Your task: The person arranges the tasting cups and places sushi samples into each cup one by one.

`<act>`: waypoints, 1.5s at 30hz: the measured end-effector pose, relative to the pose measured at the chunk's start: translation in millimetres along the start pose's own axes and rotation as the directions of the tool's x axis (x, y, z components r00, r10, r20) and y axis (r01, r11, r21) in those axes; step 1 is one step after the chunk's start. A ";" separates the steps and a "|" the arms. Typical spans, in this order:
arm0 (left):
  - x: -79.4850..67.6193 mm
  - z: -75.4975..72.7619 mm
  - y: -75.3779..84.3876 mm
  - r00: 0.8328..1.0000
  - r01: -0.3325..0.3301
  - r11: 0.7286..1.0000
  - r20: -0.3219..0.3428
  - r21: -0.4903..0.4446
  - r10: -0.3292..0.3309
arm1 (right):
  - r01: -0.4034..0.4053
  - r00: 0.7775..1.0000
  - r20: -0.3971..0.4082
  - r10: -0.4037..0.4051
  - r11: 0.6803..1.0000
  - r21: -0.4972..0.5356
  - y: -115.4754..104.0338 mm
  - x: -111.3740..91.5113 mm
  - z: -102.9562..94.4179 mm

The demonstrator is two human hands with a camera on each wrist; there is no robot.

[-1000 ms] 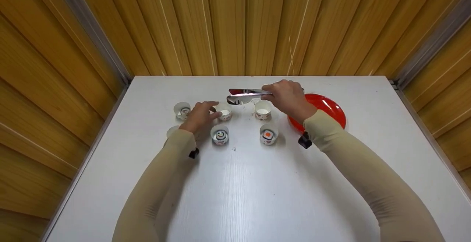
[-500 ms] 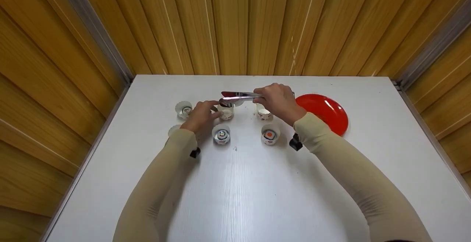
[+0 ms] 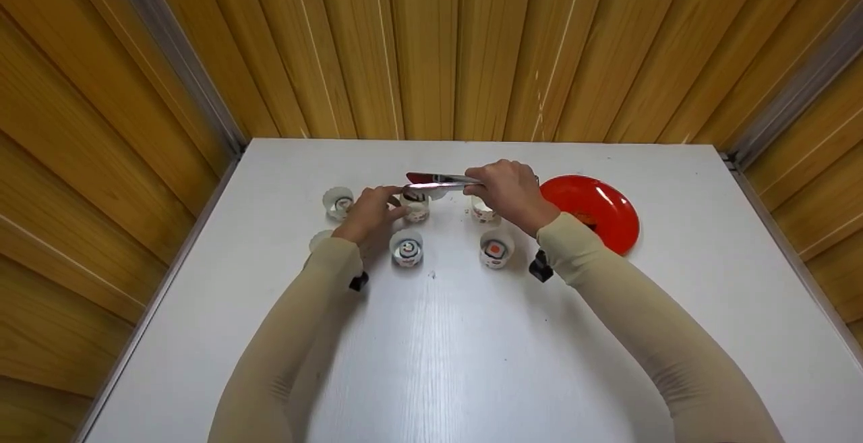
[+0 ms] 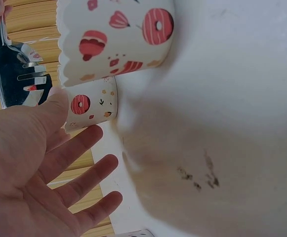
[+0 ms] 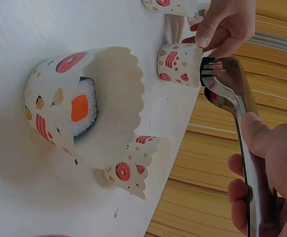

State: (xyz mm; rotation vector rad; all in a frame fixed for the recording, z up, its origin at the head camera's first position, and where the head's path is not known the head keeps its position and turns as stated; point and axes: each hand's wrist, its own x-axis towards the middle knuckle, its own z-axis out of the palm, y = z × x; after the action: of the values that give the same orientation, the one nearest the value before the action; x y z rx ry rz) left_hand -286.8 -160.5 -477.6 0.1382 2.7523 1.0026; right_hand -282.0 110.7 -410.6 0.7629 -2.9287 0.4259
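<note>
My left hand [image 3: 371, 214] holds a patterned paper baking cup [image 3: 418, 214] in the back row, thumb and forefinger at its rim. In the left wrist view its other fingers are spread. Metal tongs [image 3: 445, 182] are gripped in my right hand [image 3: 509, 190], thumb on top and fingers wrapped round the arms. The slotted tips of the tongs are right at the mouth of that cup. In the right wrist view, a dark piece [image 5: 207, 63] shows between the tips, partly covered by them. A sushi roll with an orange centre [image 5: 80, 108] lies inside a nearer cup [image 5: 42, 94].
Right of the held cup is another paper cup [image 3: 483, 212]. In front stands a cup with a round sushi roll [image 3: 408, 249]. At the left are a further cup [image 3: 337, 203] and one mostly behind my wrist. A red plate [image 3: 617, 217] lies at right, partly behind my forearm.
My right hand has moved left and slightly down, bringing the tongs over the cup by my left hand. The left hand keeps its place, and the view has shifted slightly.
</note>
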 end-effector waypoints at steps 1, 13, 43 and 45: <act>0.7 -0.1 -0.3 1.000 -0.011 1.000 0.001 0.003 0.011 | -0.003 1.000 0.005 0.003 1.000 0.003 0.1 0.1 0.5; 2.2 -1.8 -1.8 0.998 -0.069 0.997 -0.004 0.045 0.070 | 0.002 1.000 -0.011 -0.002 1.000 -0.020 5.2 -0.5 1.1; -2.6 -6.0 8.2 1.000 -0.009 0.994 0.026 0.110 0.006 | -0.070 0.996 -0.051 0.069 0.997 -0.015 50.1 -37.6 -32.4; -3.5 -6.6 7.3 0.999 -0.015 0.995 0.031 0.094 0.013 | -0.071 0.996 -0.058 0.069 0.997 -0.016 55.1 -42.3 -33.7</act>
State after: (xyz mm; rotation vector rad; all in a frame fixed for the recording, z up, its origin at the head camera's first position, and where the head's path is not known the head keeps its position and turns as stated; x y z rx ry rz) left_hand -284.8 -159.6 -467.4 0.1859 2.7755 0.8674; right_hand -271.6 186.2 -398.2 0.6363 -2.9080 0.4191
